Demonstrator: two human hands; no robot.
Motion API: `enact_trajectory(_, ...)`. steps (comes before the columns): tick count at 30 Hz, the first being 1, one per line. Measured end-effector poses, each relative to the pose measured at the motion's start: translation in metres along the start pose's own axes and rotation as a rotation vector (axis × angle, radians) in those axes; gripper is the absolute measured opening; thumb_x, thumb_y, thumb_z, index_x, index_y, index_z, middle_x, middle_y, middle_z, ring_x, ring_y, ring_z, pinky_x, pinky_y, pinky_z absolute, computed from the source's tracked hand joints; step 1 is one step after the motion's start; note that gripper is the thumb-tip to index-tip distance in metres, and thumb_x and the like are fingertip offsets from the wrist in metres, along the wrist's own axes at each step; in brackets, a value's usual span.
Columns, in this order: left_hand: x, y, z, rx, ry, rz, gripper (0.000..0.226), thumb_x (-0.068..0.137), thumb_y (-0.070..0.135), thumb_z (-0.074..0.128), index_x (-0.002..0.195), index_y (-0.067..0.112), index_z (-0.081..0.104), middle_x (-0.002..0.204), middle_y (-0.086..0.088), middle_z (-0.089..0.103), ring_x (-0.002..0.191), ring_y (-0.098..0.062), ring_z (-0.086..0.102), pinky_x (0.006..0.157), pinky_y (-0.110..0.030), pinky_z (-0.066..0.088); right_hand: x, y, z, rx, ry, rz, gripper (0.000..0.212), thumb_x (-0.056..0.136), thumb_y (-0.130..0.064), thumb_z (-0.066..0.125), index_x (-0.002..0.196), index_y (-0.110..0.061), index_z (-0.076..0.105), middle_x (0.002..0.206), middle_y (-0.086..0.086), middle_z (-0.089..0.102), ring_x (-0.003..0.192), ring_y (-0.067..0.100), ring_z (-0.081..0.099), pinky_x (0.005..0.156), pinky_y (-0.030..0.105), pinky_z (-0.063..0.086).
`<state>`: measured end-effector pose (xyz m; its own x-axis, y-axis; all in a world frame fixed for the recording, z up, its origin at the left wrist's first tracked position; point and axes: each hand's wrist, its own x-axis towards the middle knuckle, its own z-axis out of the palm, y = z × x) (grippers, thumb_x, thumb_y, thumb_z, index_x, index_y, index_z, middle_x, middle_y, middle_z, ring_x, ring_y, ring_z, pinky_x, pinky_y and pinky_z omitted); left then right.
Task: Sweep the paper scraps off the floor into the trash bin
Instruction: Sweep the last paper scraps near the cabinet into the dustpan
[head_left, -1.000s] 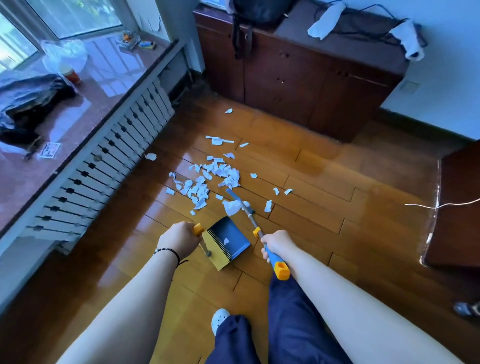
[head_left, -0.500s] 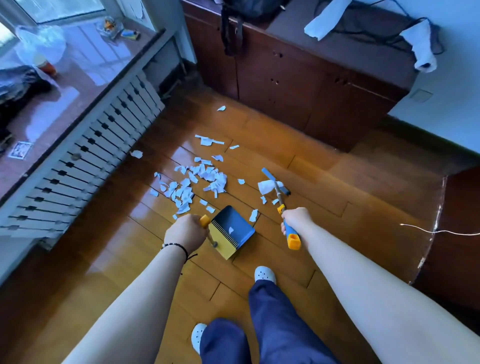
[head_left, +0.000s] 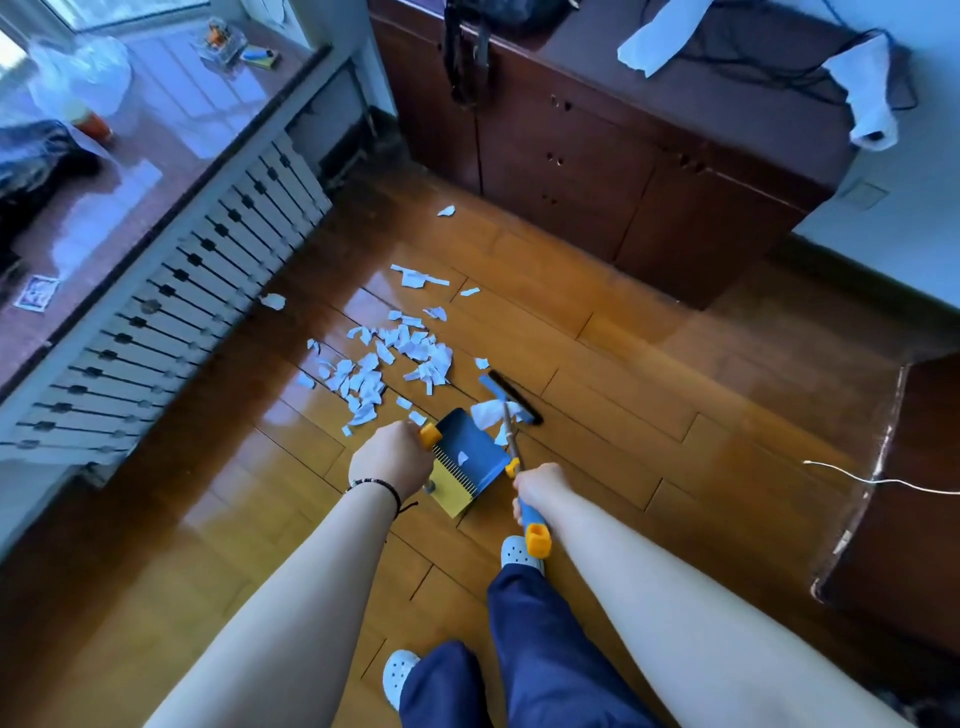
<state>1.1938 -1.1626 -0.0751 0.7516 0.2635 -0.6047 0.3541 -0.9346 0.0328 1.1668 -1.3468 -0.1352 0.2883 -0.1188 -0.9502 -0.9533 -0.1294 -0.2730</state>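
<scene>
Two tools meet low: your left hand (head_left: 390, 457) grips the dustpan (head_left: 470, 457) mouth-out, your right hand (head_left: 537, 488) grasps the broom (head_left: 511, 400) just behind the paper scraps (head_left: 387, 364).

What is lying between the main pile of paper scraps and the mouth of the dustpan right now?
Nothing visible except a few loose scraps. Bare wooden floor separates the pile of white paper scraps from the blue and yellow plastic dustpan.
</scene>
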Motion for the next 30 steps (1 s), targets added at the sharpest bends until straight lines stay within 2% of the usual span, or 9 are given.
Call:
enact_trajectory(6, -0.005, -0.020, -0.003, -0.031, 0.017, 0.009, 0.019, 0.098, 0.040, 0.061, 0.084, 0.027, 0.058, 0.071, 0.009, 0.058, 0.059, -0.008, 0.053, 0.045, -0.021, 0.036, -0.030, 0.008, -0.018, -0.018, -0.111, 0.005, 0.008, 0.093, -0.003, 0.048, 0.088, -0.001, 0.053, 0.061, 0.015, 0.051, 0.040, 0.020, 0.044, 0.038, 0.022, 0.039)
enact_trajectory(10, -0.012, -0.035, -0.006, -0.086, 0.033, 0.000, 0.026, 0.098, 0.041, 0.059, 0.077, 0.025, 0.059, 0.071, 0.006, 0.061, 0.062, -0.012, 0.059, 0.050, -0.023, 0.044, -0.042, 0.007, -0.020, -0.046, -0.080, -0.043, 0.011, 0.094, -0.005, 0.049, 0.100, 0.003, 0.055, 0.062, 0.014, 0.053, 0.039, 0.019, 0.046, 0.038, 0.022, 0.040)
enact_trajectory(13, -0.018, -0.043, -0.005, -0.125, 0.048, -0.025, 0.028, 0.097, 0.041, 0.060, 0.074, 0.024, 0.058, 0.070, 0.004, 0.061, 0.061, -0.014, 0.058, 0.051, -0.023, 0.043, -0.037, 0.001, -0.015, -0.058, -0.025, -0.086, 0.017, 0.095, -0.005, 0.047, 0.109, 0.004, 0.054, 0.062, 0.014, 0.053, 0.040, 0.020, 0.047, 0.038, 0.022, 0.042)
enact_trajectory(18, -0.023, -0.046, 0.006, -0.185, 0.066, -0.051, 0.029, 0.098, 0.045, 0.058, 0.079, 0.023, 0.061, 0.071, 0.003, 0.063, 0.065, -0.017, 0.063, 0.055, -0.026, 0.051, -0.014, -0.007, 0.006, -0.063, 0.000, -0.075, 0.030, 0.096, -0.002, 0.043, 0.124, 0.002, 0.050, 0.064, 0.014, 0.052, 0.039, 0.019, 0.045, 0.038, 0.022, 0.042)
enact_trajectory(20, -0.023, -0.042, 0.009, -0.182, 0.064, -0.049, 0.029, 0.098, 0.045, 0.057, 0.081, 0.023, 0.061, 0.072, 0.003, 0.062, 0.063, -0.016, 0.061, 0.054, -0.026, 0.049, -0.010, -0.006, 0.012, -0.081, -0.012, -0.043, 0.031, 0.095, -0.001, 0.046, 0.126, 0.002, 0.051, 0.063, 0.015, 0.053, 0.037, 0.020, 0.046, 0.037, 0.022, 0.043)
enact_trajectory(25, -0.028, -0.049, 0.005, -0.202, 0.043, -0.074, 0.032, 0.096, 0.040, 0.061, 0.070, 0.024, 0.050, 0.069, 0.003, 0.058, 0.058, -0.015, 0.054, 0.051, -0.025, 0.040, -0.027, -0.001, 0.006, -0.082, -0.089, -0.007, 0.019, 0.094, -0.001, 0.049, 0.112, 0.003, 0.054, 0.067, 0.015, 0.050, 0.030, 0.017, 0.043, 0.034, 0.018, 0.040)
enact_trajectory(28, -0.040, -0.071, 0.006, -0.234, 0.033, -0.083, 0.030, 0.095, 0.040, 0.065, 0.072, 0.025, 0.054, 0.070, 0.002, 0.060, 0.063, -0.019, 0.058, 0.054, -0.026, 0.044, -0.040, 0.000, -0.001, -0.081, -0.118, -0.018, 0.007, 0.095, -0.002, 0.047, 0.099, 0.001, 0.052, 0.065, 0.013, 0.048, 0.026, 0.015, 0.041, 0.034, 0.017, 0.038)
enact_trajectory(30, -0.051, -0.091, 0.008, -0.266, 0.041, -0.090, 0.026, 0.094, 0.041, 0.066, 0.076, 0.024, 0.058, 0.072, 0.001, 0.063, 0.066, -0.021, 0.062, 0.053, -0.026, 0.046, -0.042, -0.006, 0.000, -0.103, -0.111, -0.040, 0.007, 0.096, -0.003, 0.048, 0.099, 0.001, 0.052, 0.064, 0.013, 0.048, 0.028, 0.016, 0.041, 0.033, 0.017, 0.037)
